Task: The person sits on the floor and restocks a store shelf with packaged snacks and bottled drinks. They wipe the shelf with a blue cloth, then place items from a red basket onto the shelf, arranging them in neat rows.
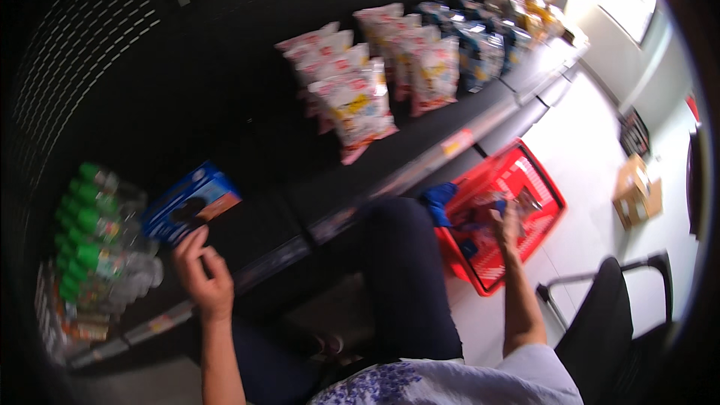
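Note:
My left hand (205, 275) reaches over the dark shelf at the left, its fingertips overlapping the lower edge of a blue carton (194, 202) with a dark round biscuit pictured on it. The thumb stands apart from the fingers with nothing visible between them. My right hand (507, 228) is inside a red plastic shopping basket (490, 287) on the floor at the right. Beside its fingers lies a shiny packet (526, 202); blur hides whether the hand grips it. A dark blue item (441, 199) hangs over the basket's left rim.
Clear bottles with green caps (87, 256) crowd the shelf's left end. White and pink snack bags (357, 107) stand in rows mid-shelf, with dark blue bags (481, 53) farther right. A cardboard box (633, 191) and black chair frame (666, 287) are on the right.

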A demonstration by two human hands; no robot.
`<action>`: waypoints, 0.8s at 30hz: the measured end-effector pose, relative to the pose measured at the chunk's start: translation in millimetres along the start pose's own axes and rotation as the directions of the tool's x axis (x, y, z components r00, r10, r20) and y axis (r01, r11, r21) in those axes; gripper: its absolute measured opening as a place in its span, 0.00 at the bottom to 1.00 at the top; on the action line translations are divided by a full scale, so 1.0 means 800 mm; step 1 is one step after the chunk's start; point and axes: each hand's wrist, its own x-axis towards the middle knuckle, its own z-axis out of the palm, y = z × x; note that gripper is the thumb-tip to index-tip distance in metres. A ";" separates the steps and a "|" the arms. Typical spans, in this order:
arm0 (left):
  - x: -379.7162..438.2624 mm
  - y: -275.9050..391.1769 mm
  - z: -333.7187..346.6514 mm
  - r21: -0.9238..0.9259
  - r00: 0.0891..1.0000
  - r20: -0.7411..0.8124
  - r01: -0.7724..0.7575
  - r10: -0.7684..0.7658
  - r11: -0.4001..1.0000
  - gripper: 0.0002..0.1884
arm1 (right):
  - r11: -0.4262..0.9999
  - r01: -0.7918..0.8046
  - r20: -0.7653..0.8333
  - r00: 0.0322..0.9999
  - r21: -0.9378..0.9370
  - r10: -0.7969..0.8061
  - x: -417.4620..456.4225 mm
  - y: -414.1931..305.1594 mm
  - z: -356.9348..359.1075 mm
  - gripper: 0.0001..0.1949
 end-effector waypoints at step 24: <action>-0.002 -0.055 -0.063 -0.771 0.760 0.478 0.603 -0.439 0.204 0.31 | 0.917 -0.089 0.754 0.604 0.388 -0.260 -0.249 -0.368 0.426 0.35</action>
